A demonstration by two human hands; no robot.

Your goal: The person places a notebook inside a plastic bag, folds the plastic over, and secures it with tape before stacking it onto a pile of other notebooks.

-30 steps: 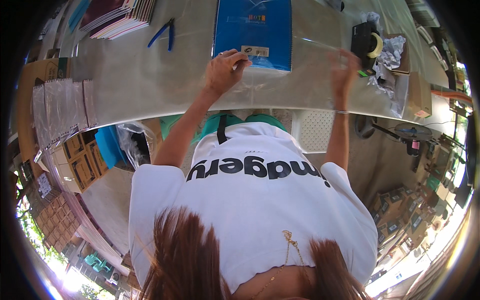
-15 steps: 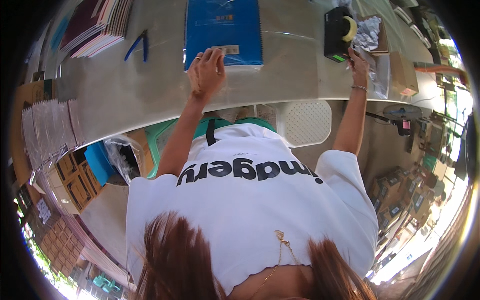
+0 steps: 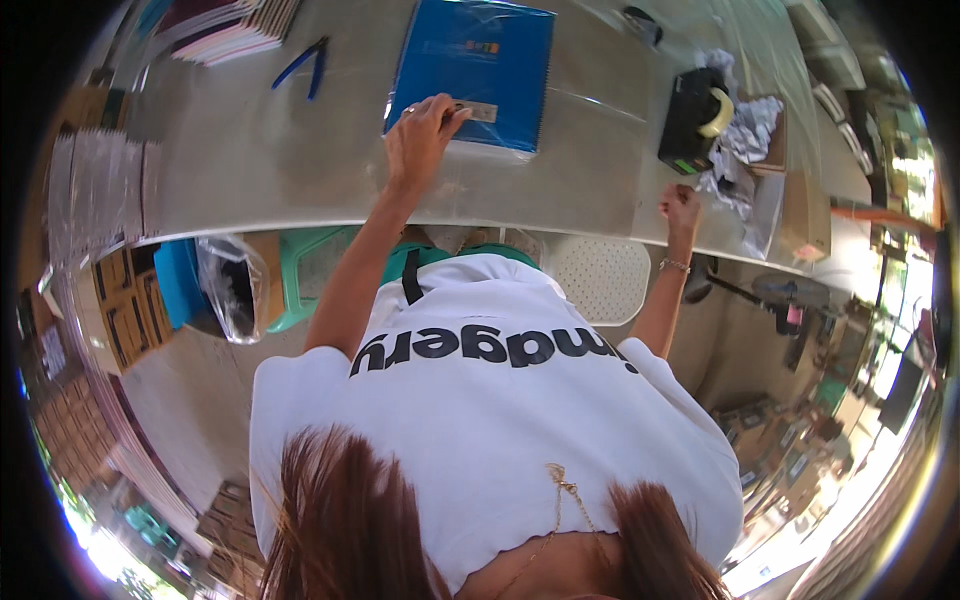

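Note:
A blue spiral notebook (image 3: 470, 80) in clear plastic lies on the table, with a pale label (image 3: 478, 111) near its lower edge. My left hand (image 3: 418, 145) rests on the notebook's near left part, its fingertips pinched together beside the label. What they pinch, if anything, is too small to make out. To the right stands a black tape dispenser (image 3: 683, 130) holding a yellowish tape roll (image 3: 718, 113). My right hand (image 3: 681, 206) is just on the near side of the dispenser, apart from it. Its fingers are curled closed, and I cannot see what is in them.
Blue-handled pliers (image 3: 303, 67) lie left of the notebook, by a stack of spiral notebooks (image 3: 235, 35). Crumpled silvery wrapping (image 3: 748, 130) and a cardboard box (image 3: 805, 215) sit right of the dispenser. A white perforated stool (image 3: 598, 278) stands below the table's near edge.
My right hand has left the tape dispenser's front end and drawn back toward the table edge. My left hand stays at the notebook by the label. The whole view has shifted.

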